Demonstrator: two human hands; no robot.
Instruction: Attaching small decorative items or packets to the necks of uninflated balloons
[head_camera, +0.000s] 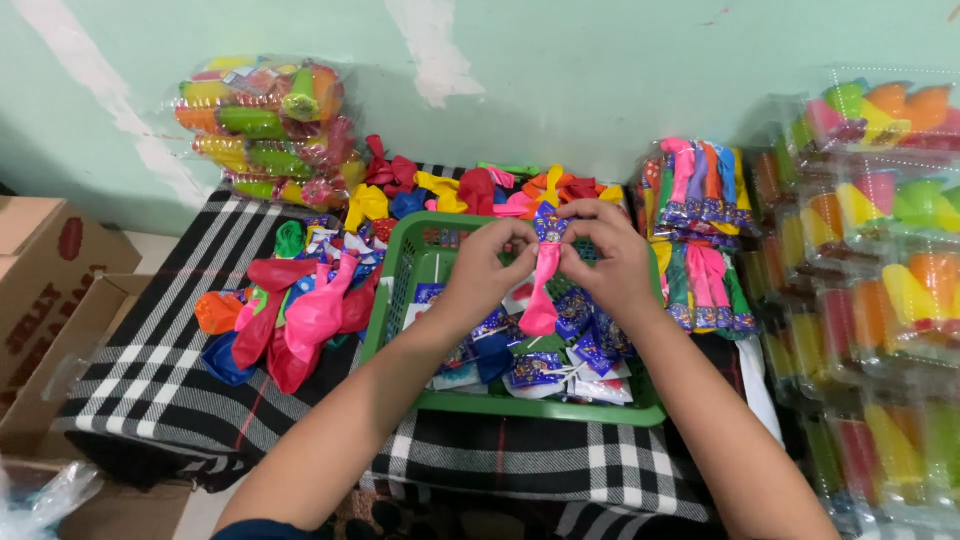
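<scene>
Pink balloon (541, 300) hangs between my two hands above the green basket (540, 408), its neck pinched at the top. My left hand (487, 268) and right hand (608, 258) both close fingertips on it, a blue printed card (549, 224) just above.

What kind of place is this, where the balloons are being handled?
Probably a small home workshop or stockroom for packing party balloons. Both hands hold a pink balloon over a green basket of small packets, loose balloons lie on a checked cloth, and bagged stock leans against the wall.
</scene>
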